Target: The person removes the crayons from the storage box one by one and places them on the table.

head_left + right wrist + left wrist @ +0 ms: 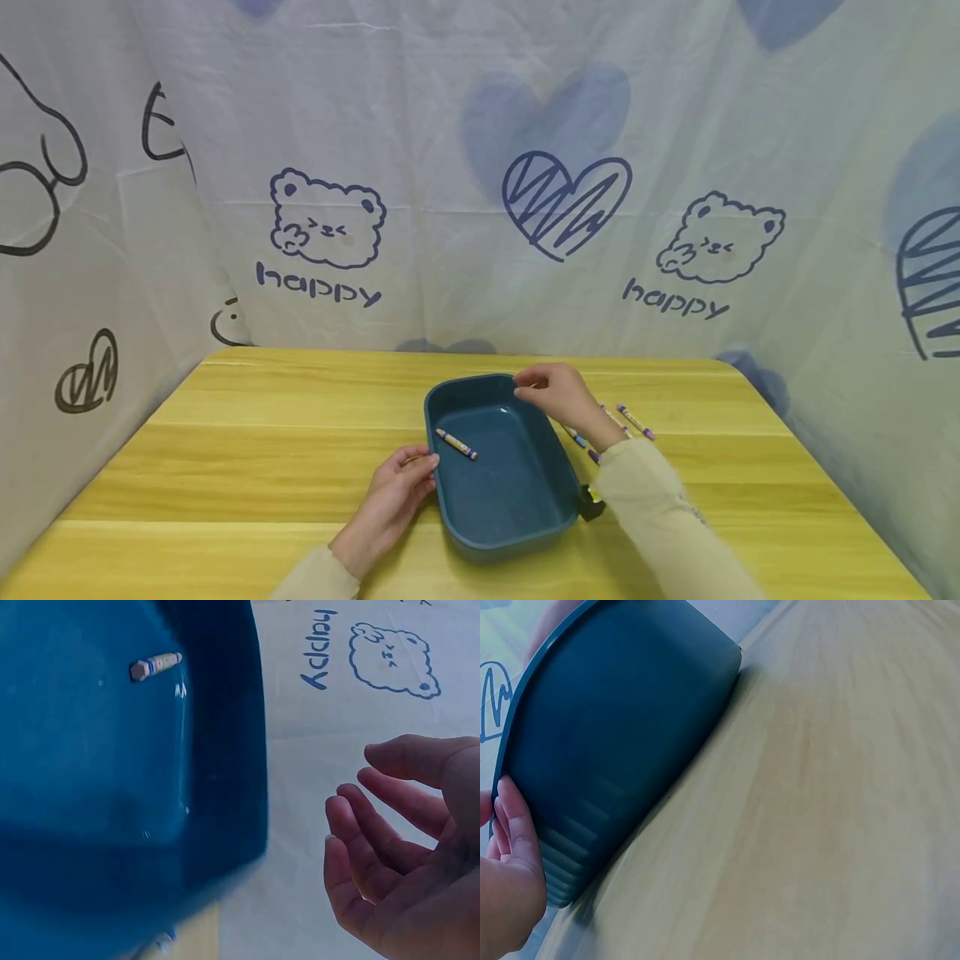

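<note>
A blue plastic basin (pixel 502 492) stands on the table in the head view, with one wrapped crayon (pixel 456 444) lying inside near its left wall. My left hand (pixel 397 500) holds the basin's left rim, thumb at the top edge and fingers along the outer wall; the left wrist view shows those fingers (pixel 521 825) against the wall. Over the far right corner hovers my right hand (pixel 558 396). Its fingers are loosely bent in the right wrist view, thumb apart from them, and nothing shows between them.
Several crayons (pixel 636 422) lie on the wooden table (pixel 300 467) to the right of the basin, partly hidden by the right arm. A small black object (pixel 591 504) shows between the basin's right side and the right sleeve. Printed cloth (pixel 450 208) hangs behind the table.
</note>
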The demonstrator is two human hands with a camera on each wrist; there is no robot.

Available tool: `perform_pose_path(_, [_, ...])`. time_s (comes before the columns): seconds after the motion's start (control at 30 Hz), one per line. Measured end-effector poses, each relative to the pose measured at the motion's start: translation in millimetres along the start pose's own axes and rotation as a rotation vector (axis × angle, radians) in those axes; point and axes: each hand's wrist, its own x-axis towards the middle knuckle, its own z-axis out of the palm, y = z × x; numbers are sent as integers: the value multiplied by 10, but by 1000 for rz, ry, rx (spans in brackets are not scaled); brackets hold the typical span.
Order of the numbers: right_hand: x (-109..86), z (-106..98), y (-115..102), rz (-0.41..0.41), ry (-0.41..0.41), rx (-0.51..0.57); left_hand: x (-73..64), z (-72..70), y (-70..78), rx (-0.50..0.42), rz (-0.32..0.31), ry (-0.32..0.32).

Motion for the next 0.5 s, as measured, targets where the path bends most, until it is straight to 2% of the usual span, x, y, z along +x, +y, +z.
perform_pose_path(0.2, [95, 170, 10, 58, 35, 113, 2, -2, 2, -1, 0, -1])
perform_pose_path(0.3, [121, 255, -12, 44, 41, 116, 5, -3, 3, 0, -5, 0])
perform_pose_path(0.5, [203, 492, -13, 105, -37, 122, 1, 4, 9, 8, -14, 0])
